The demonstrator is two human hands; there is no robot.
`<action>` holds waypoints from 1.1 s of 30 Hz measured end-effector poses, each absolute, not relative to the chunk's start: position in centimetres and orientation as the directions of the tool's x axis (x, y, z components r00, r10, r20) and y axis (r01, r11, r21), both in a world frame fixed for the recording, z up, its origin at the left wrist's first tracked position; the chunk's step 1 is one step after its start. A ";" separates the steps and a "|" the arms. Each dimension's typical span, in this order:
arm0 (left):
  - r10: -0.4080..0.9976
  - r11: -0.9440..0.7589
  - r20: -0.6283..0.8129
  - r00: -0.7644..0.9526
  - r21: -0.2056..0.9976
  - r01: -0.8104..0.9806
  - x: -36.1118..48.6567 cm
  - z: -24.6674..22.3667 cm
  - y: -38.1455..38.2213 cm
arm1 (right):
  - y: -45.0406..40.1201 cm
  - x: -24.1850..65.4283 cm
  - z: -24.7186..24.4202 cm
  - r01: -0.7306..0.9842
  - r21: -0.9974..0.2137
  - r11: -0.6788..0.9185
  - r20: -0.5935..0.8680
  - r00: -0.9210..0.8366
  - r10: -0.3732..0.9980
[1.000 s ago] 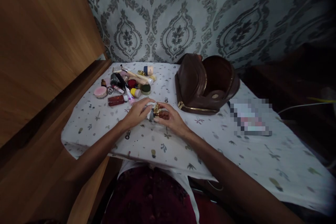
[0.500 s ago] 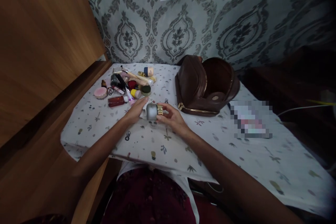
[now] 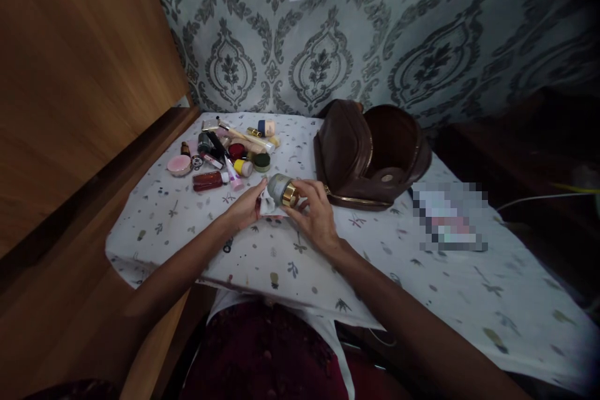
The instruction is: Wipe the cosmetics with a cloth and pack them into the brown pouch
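Observation:
A frosted grey bottle (image 3: 278,187) with a gold cap (image 3: 290,194) is tilted between my hands, above the front middle of the table. My right hand (image 3: 315,211) grips it by the cap with thumb and fingers. Closed around a crumpled white tissue (image 3: 267,204), my left hand (image 3: 247,205) presses the tissue against the bottle's left side. Just beyond my left hand lie a pink-and-white tube (image 3: 235,176) and a red-brown bottle (image 3: 208,180) with a white cap.
Several cosmetics, including a round pink compact (image 3: 179,165) and a dark green-lidded jar (image 3: 261,161), lie at the back left. An unzipped brown leather bag (image 3: 347,150) stands at the back right. Beside it is a blurred-out flat object (image 3: 450,215). A wooden cabinet (image 3: 89,56) borders the left.
The bottle has turned so that its capped end points lower right, and it has moved slightly right. More of the white tissue shows under it.

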State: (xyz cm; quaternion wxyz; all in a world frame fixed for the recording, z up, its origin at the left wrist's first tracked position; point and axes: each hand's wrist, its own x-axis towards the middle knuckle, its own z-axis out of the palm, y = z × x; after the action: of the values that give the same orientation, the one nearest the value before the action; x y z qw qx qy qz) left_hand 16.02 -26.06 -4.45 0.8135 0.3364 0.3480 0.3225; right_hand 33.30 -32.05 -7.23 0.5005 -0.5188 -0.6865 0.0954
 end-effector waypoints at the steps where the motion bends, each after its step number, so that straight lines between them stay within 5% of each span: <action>1: 0.755 0.563 -0.346 0.557 0.777 -0.282 16.0 -4.4 -26.1 | -32.1 33.4 -7.2 0.652 -0.615 0.443 0.597 0.019 0.802; 12: 0.826 0.320 -0.222 0.518 0.941 -0.108 15.9 -5.3 -26.2 | -32.5 33.6 -6.9 0.728 -0.519 0.448 0.543 -0.124 0.831; 16: 0.893 -0.010 -0.009 0.449 0.999 0.040 15.4 -5.0 -26.3 | -32.5 33.7 -7.0 0.756 -0.474 0.452 0.565 -0.133 0.815; 21: 0.871 -0.425 0.289 0.397 0.849 0.315 14.8 -4.5 -26.3 | -32.6 33.4 -7.4 0.707 -0.442 0.552 0.599 -0.225 0.768; 33: 0.874 -0.395 0.255 0.413 0.868 0.301 15.1 -4.2 -26.7 | -33.1 33.0 -7.1 0.731 -0.445 0.517 0.577 -0.208 0.790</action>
State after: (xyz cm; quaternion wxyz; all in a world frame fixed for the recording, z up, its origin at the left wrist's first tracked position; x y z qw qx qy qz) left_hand 15.09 -26.68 -4.23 0.3843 0.7474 0.3932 0.3729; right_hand 33.00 -33.10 -7.09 0.3952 -0.4899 -0.7762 0.0371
